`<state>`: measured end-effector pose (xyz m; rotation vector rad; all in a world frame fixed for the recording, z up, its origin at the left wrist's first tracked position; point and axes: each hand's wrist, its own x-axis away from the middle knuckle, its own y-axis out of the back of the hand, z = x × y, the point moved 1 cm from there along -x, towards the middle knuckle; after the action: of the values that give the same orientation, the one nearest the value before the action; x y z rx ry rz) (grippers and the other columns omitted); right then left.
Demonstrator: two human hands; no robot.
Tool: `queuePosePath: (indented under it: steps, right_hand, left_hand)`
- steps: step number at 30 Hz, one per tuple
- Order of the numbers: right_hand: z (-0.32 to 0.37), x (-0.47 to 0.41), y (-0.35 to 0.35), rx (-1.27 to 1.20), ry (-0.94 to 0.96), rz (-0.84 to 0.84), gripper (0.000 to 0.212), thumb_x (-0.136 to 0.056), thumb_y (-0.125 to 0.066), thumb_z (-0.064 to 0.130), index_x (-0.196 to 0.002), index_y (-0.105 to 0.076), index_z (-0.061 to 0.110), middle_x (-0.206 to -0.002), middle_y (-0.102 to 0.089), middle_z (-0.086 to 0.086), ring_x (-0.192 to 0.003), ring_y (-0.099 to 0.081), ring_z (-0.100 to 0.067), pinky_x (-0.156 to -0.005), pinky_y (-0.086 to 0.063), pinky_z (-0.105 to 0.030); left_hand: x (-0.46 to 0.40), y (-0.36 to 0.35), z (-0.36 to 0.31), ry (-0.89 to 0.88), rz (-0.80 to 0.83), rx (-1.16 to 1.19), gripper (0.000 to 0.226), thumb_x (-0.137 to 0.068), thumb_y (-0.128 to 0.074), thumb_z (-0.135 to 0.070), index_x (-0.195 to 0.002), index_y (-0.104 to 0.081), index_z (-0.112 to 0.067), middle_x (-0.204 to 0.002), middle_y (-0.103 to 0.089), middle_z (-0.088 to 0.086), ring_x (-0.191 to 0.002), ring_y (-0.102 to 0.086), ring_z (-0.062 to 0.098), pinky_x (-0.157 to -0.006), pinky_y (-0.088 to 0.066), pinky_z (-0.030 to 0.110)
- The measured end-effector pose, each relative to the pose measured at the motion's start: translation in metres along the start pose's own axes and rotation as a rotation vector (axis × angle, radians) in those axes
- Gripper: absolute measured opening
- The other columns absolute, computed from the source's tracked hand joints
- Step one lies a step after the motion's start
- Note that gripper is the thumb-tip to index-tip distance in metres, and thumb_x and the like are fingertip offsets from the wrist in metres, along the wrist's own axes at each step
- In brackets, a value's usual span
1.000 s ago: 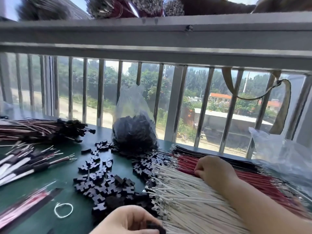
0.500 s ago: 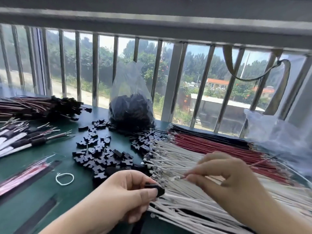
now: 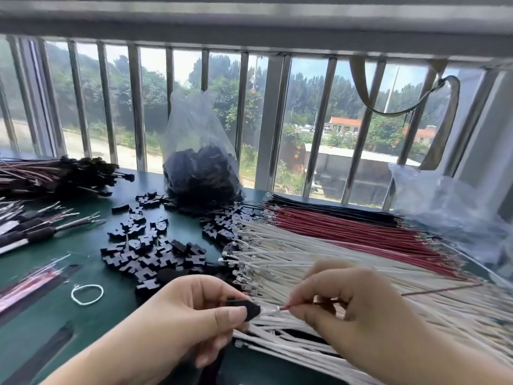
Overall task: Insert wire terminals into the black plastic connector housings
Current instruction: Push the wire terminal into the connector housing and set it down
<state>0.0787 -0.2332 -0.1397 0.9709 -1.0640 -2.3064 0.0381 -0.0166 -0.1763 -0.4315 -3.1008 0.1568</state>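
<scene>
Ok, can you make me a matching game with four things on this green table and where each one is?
Things:
1. clear plastic bag of black parts
2. white string loop
3. single black plastic connector housing
4. thin red wire with a metal tip

Places:
A. pinched in the right hand
B. standing by the window bars
C. held in the left hand
D. lying flat, left of the hands

Pairs: 1-B, 2-D, 3-C, 4-A
</scene>
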Motion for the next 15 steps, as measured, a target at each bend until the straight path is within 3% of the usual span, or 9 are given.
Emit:
queuePosePath:
  steps: [7,11,15]
  right_hand:
    - [0.0058,0.0025,-0.0001,0.009,0.037,-0.062,0.022,-0.074,-0.078,0.02,-0.08,-0.07,0.04,-0.082,-0.062,0.019,-0.065,-0.06,-0.009,-0.055,-0.045,-0.013]
    - [0.009,0.0034,-0.0004,0.043,0.07,-0.071,0.016,-0.074,-0.077,0.028,-0.083,-0.069,0.038,-0.08,-0.059,0.018,-0.066,-0.059,-0.007,-0.055,-0.047,-0.016]
    - [0.0111,0.0052,-0.0015,0.032,0.103,-0.047,0.009,-0.072,-0.074,0.03,-0.079,-0.068,0.033,-0.074,-0.056,0.018,-0.064,-0.057,-0.004,-0.053,-0.04,-0.008]
  left_hand:
    - [0.0009,-0.0021,0.0008,0.031,0.039,0.166,0.051,-0.036,-0.095,-0.028,-0.073,-0.073,-0.001,-0.058,-0.062,0.014,-0.037,-0.047,0.012,-0.032,-0.035,0.017]
    - [0.0009,-0.0014,0.0024,0.077,0.056,0.24,0.048,-0.037,-0.096,-0.02,-0.073,-0.072,0.0,-0.064,-0.061,0.018,-0.039,-0.045,0.013,-0.034,-0.035,0.018]
    - [0.0005,0.0,0.004,0.123,0.088,0.325,0.043,-0.041,-0.094,-0.013,-0.074,-0.071,0.002,-0.064,-0.06,0.019,-0.039,-0.045,0.013,-0.035,-0.035,0.018]
